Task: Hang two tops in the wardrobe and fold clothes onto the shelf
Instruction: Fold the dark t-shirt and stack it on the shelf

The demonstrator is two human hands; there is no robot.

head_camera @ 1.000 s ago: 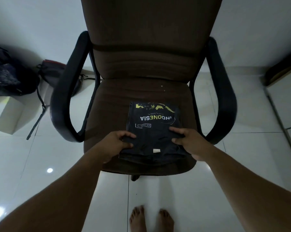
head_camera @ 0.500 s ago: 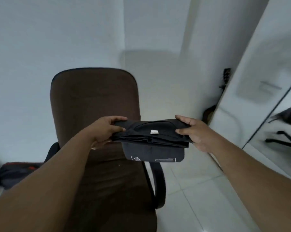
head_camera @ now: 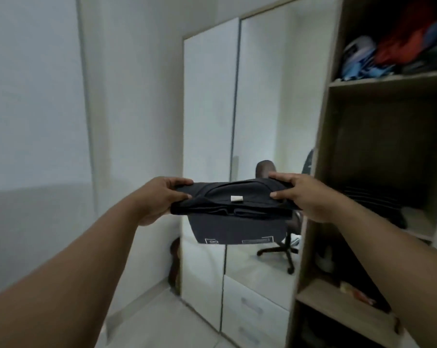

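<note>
A plain pale wall (head_camera: 36, 121) fills the left side, with light floor tiles (head_camera: 147, 320) at its foot. Moving right, the left hand (head_camera: 159, 199) grips the left edge of a folded dark T-shirt (head_camera: 232, 209), thumb on top and fingers curled underneath. The shirt is held level in the air, well above the floor, with a small white label facing up and one layer with white printed marks sagging below the fold. Behind it stand the mirrored wardrobe doors (head_camera: 209, 121), shut, reflecting an office chair (head_camera: 280, 242); two drawer fronts (head_camera: 252, 310) sit low beneath the mirror. The right hand (head_camera: 300, 194) grips the shirt's right edge the same way, thumb above, fingers wrapped under. Just right of that hand rises the wooden side panel of the open shelf unit (head_camera: 322, 172). Its top shelf carries a blurred heap of coloured clothes (head_camera: 398, 51). The middle compartment (head_camera: 388, 146), level with the shirt, is dark, with some dark folded fabric at the back. Lower shelves hold small items too blurred to identify.
</note>
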